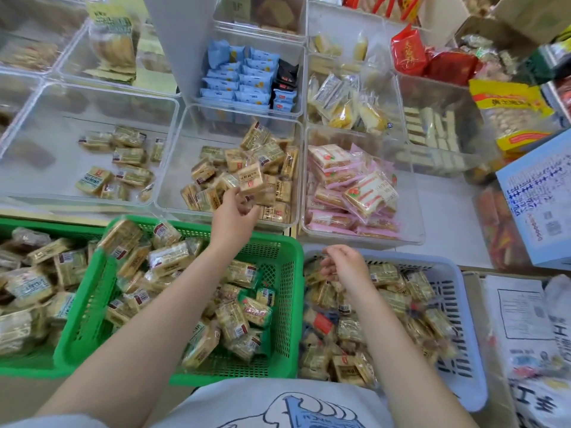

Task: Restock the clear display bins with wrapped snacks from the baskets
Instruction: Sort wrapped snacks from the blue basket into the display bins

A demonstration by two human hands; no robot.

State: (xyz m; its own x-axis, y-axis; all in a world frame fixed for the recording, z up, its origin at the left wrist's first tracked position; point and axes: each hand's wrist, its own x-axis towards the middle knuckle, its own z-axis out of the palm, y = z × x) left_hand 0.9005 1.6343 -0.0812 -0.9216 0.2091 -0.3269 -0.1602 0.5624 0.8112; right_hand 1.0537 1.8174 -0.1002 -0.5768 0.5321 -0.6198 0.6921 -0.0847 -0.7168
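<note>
Left hand (pixel 232 211) fingers (pixel 244 196) pinch wrapped snack (pixel 250 180) over clear bin (pixel 173 183).

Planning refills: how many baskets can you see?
3: one green basket at far left, a second green basket in the middle overlapping it, and a blue basket on the right.

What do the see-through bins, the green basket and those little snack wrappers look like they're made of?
Display bin: probably rigid clear plastic, glossy; its contents show through the walls. Green basket: apparently moulded plastic with a lattice of holes, slight sheen. Snack wrapper in the left hand: thin shiny film, seemingly plastic, partly transparent and printed.
</note>
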